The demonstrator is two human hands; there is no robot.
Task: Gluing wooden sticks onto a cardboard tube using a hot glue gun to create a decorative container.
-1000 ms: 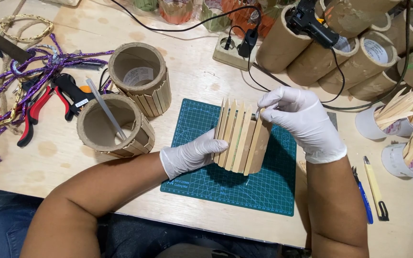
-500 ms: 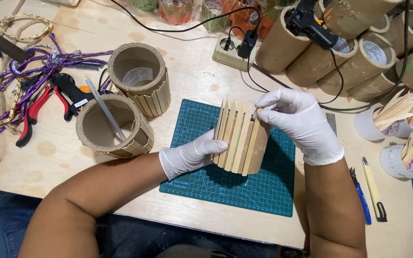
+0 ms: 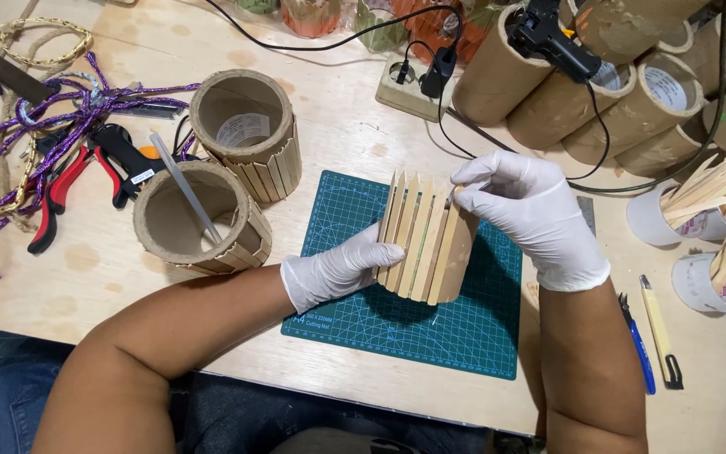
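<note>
Both gloved hands are on the cardboard tube (image 3: 443, 244), a brown cylinder half-clad in pale wooden sticks with pointed tips set side by side. It sits over the green cutting mat (image 3: 413, 319) in the middle of the table (image 3: 77, 269). Its long axis runs from about 6 to 12 o'clock, tilted slightly towards 1, stick tips pointing up at 12. The left hand (image 3: 338, 271) grips the tube's side at 9 o'clock, fingers wrapped onto the sticks. The right hand (image 3: 531, 217) pinches the top edge at 1 o'clock, fingers curled closed on it. At 10 o'clock stand two more stick-clad tubes (image 3: 220, 185), one with a white round label inside. At 3 o'clock sit white cups of sticks (image 3: 703, 210) bearing red-and-white round labels. A row of plain tubes (image 3: 632, 76) lies at 1 o'clock, some with pale labels inside.
</note>
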